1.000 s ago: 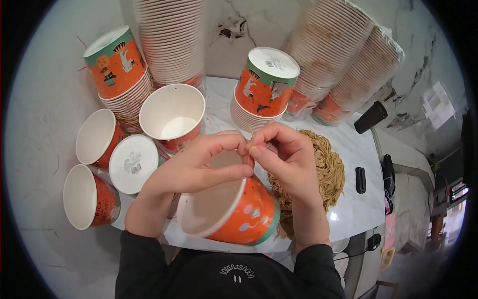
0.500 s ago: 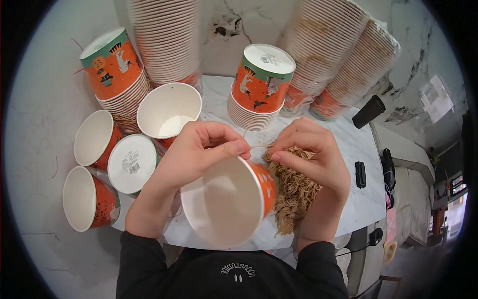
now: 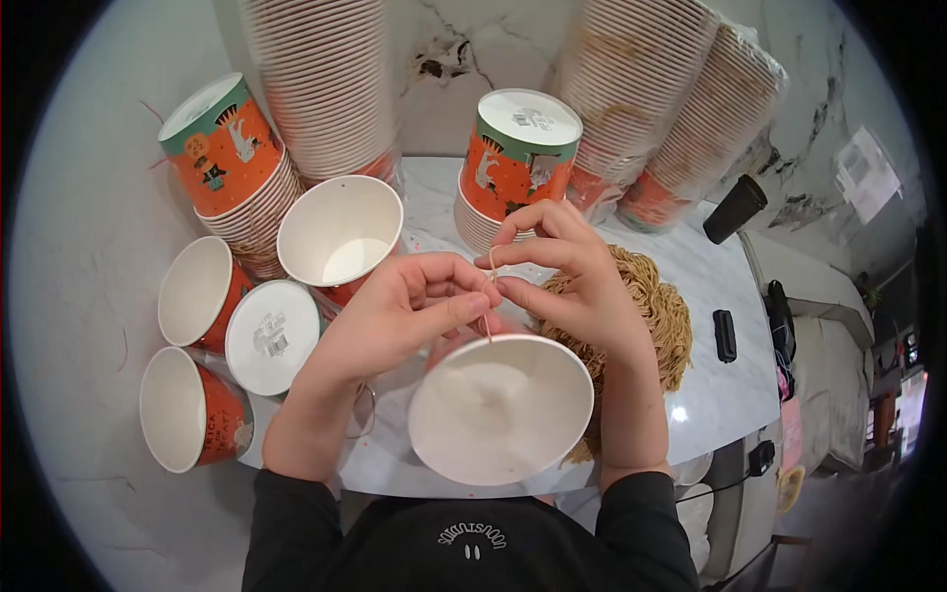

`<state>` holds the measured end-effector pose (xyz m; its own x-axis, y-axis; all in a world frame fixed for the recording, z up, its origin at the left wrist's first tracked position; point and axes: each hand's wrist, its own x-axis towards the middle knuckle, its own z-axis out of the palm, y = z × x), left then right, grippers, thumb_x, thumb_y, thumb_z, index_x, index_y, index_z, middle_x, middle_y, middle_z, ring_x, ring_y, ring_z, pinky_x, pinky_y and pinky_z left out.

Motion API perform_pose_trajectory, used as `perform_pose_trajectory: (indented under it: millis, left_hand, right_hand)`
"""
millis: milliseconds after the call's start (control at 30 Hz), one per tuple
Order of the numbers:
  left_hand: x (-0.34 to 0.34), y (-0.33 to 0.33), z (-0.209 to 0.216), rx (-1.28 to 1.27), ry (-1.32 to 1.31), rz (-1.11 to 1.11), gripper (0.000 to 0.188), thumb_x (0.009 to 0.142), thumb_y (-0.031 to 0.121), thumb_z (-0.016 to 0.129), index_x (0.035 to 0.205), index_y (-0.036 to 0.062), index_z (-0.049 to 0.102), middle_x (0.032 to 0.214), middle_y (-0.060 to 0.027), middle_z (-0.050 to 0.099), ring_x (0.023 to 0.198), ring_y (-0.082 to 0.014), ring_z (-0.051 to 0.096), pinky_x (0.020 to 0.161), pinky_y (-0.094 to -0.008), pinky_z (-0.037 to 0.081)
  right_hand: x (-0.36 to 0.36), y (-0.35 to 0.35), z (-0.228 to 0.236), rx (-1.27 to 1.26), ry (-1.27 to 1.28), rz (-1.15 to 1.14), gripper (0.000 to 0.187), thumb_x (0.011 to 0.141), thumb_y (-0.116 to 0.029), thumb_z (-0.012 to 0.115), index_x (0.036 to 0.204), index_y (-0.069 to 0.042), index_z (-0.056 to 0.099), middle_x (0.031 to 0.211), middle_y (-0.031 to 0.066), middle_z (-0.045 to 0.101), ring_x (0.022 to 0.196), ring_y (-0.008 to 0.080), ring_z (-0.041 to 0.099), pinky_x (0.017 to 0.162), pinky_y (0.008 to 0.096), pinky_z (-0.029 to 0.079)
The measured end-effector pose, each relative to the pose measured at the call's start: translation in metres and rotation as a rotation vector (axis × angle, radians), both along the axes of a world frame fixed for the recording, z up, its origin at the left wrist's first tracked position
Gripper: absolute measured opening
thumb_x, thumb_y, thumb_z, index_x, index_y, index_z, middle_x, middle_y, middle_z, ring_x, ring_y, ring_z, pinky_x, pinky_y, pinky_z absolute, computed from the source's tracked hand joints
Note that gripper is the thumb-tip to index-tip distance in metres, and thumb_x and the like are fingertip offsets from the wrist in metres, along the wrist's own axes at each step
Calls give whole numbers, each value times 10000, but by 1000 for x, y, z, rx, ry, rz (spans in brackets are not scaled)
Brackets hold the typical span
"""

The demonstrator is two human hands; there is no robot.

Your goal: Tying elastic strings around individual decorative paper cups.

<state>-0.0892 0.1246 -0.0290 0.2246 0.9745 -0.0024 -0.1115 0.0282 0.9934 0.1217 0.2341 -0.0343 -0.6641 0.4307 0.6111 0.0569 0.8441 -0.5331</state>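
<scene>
A tan cord (image 3: 490,323) runs over the rim of a paper bucket (image 3: 501,409), whose white inside faces me. Just above that rim my left hand (image 3: 419,306) pinches the cord between thumb and forefinger. My right hand (image 3: 562,281) is close beside it, its thumb and forefinger on a small loop of the same cord (image 3: 494,259). Behind and under my right forearm lies a heap of tan cords (image 3: 656,306). The bucket's outer wall is mostly hidden behind its rim and my hands.
At the left stand an open bucket (image 3: 340,232), an upturned one (image 3: 273,337), two tipped ones (image 3: 194,291) and a stack (image 3: 222,148). Another orange stack (image 3: 521,158) stands at the back, with tall wrapped stacks (image 3: 641,89) behind. A black cup (image 3: 735,209) and small black object (image 3: 725,335) are at right.
My right hand has moved left, up against my left hand, and the cord now forms a small loop there. The bucket has swung right, its mouth turned more toward me.
</scene>
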Motion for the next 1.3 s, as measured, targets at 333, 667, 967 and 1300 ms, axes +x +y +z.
perform_pose_trajectory:
  millis: [333, 667, 967, 1300]
  left_hand:
    - [-8, 6, 0, -52, -18, 4, 212, 1050, 173, 619, 1101, -25, 677, 981, -93, 757, 878, -124, 729, 801, -255, 592]
    - [-12, 9, -3, -82, 6, 58, 270, 1042, 269, 594, 964, 38, 709, 917, -76, 768, 807, -107, 719, 750, -225, 560]
    - [-22, 12, -3, -61, -16, -1, 269, 1069, 245, 576, 1029, 9, 699, 944, -68, 742, 833, -98, 702, 788, -238, 568]
    - [-15, 20, -14, 41, -7, 86, 152, 925, 56, 744, 1056, -11, 703, 941, -48, 733, 820, -81, 700, 739, -213, 557]
  right_hand:
    - [-2, 5, -6, -141, 66, 103, 378, 784, 16, 779, 1143, -99, 807, 1007, 43, 665, 990, 189, 603, 887, 318, 453]
    - [-14, -2, -2, -1, 122, 33, 370, 789, 16, 786, 1143, -91, 807, 908, 12, 701, 889, 171, 619, 788, 304, 465]
    - [-23, -7, -6, -98, 60, -9, 88, 851, -36, 740, 936, -40, 763, 800, -15, 679, 768, 133, 549, 648, 278, 398]
    - [-27, -9, -10, -52, 104, -138, 55, 875, -61, 731, 926, -58, 709, 951, 38, 657, 974, 234, 573, 846, 351, 458]
